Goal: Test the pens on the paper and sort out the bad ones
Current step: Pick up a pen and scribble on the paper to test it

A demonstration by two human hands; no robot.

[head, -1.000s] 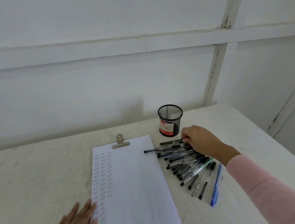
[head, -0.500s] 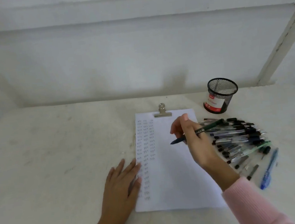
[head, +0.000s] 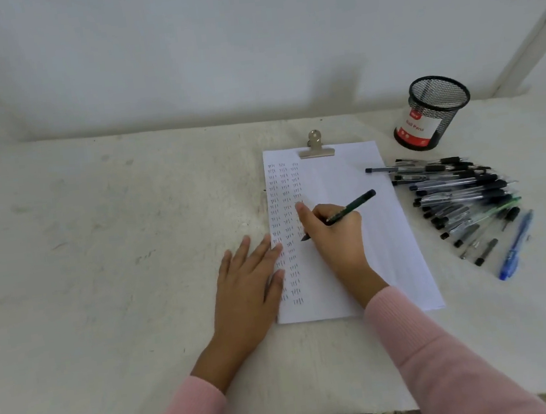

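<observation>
R hand (head: 332, 234) grips a dark green pen (head: 351, 206) in a writing hold, thumb & fingers curled round the lower barrel. The pen tilts, w/ its back end up & to the right and its tip down at the paper (head: 388, 244). Can't tell if the tip touches the sheet or sits just over it.

The paper lies on the table (head: 100, 260), pinned at its far edge by a metal clip (head: 316, 150). The left part of the sheet carries 3 columns of small ink marks (head: 286, 205); the right part is blank. The pen tip is at the 3rd column, approx mid-sheet, and R hand hides some of that column.

L hand (head: 247, 288) lies flat, palm down, fingers straight, holding nothing. Its fingertips rest on the paper's left edge & its palm is on the table.

A pile of pens (head: 461, 195) lies fanned just right of the paper, mostly clear barrels w/ black ends, many overlapping. 1 pen at the far side pokes over the sheet's right edge. 1 blue pen (head: 514, 247) lies at the pile's near right side.

A black mesh cup (head: 431, 114) w/ a red & white label stands upright beyond the pile, near the wall, apart from the paper.

Both wrists are in pink sleeves (head: 433, 341).
</observation>
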